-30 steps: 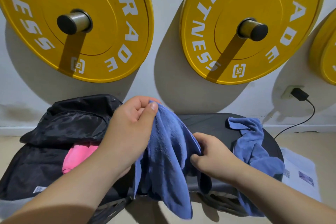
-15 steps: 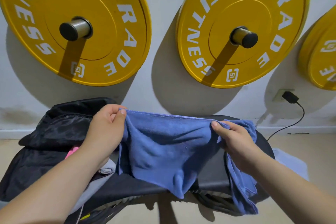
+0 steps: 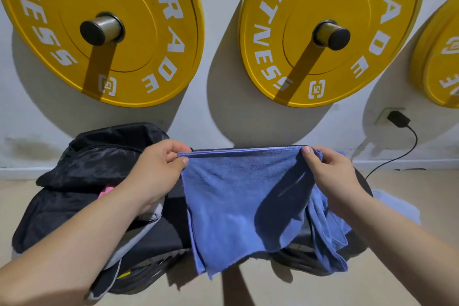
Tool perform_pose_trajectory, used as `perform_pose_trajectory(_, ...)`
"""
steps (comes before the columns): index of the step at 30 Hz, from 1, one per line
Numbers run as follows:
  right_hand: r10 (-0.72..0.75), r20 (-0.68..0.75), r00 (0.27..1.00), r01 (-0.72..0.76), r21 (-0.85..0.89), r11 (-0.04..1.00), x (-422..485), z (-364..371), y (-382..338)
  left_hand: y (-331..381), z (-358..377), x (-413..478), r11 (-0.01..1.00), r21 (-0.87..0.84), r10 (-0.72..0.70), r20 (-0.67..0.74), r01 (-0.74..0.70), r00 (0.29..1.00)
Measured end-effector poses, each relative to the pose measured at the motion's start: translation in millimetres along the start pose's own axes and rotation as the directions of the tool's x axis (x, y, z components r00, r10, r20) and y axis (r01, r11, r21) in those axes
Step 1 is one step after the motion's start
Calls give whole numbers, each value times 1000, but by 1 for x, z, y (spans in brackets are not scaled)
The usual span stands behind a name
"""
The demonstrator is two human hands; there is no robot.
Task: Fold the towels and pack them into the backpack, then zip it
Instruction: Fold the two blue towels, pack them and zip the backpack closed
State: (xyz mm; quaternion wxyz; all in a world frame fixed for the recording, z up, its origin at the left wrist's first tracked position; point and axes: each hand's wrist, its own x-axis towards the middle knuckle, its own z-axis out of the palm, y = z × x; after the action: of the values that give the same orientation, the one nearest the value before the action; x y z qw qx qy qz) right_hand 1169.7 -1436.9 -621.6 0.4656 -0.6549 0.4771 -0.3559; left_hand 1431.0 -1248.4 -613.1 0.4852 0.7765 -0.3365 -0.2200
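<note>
A blue towel (image 3: 231, 201) hangs flat in front of me, stretched by its top edge. My left hand (image 3: 159, 169) pinches its top left corner and my right hand (image 3: 327, 171) pinches the top right corner. A second blue towel (image 3: 330, 238) lies bunched behind it on the right, draped over the black bench pad (image 3: 365, 186). The black backpack (image 3: 82, 174) lies open at the left on the bench, with a bit of pink cloth (image 3: 105, 191) showing inside, mostly hidden by my left forearm.
Yellow weight plates (image 3: 124, 32) hang on pegs on the white wall just behind the bench. A black charger (image 3: 398, 119) sits plugged into a wall socket at the right, its cable running down to the floor. A white sheet (image 3: 397, 206) lies on the floor at the right.
My hands have moved apart and lifted, pulling the bunched blue towel open until its top edge is taut and it hangs flat. The camera view has tilted slightly down.
</note>
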Motion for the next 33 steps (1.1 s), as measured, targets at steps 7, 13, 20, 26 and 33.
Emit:
perform_pose_trajectory(7, -11, 0, 1000, 11, -124, 992, 2, 4, 5, -11, 1, 5, 994, 105, -12, 29, 9, 1000)
perform_pose_trajectory(13, -35, 9, 999, 36, -59, 998, 5, 3, -3, -8, -6, 8, 999, 45, -9, -2, 9, 1000)
perform_pose_trajectory(20, 80, 139, 987, -70, -76, 995, 10, 1, -3, -19, -10, 11, 993, 53, -108, 61, 104, 992)
perform_pose_trajectory(26, -11, 15, 1000, 14, -182, 983, 20, 9, 14, -26, 9, 35, 965, 257, -52, -13, 53, 999)
perform_pose_trajectory(33, -8, -50, 999, -7, -297, 955, 43, 50, 34, -45, 19, 75, 976, 113, -164, -172, 185, 971)
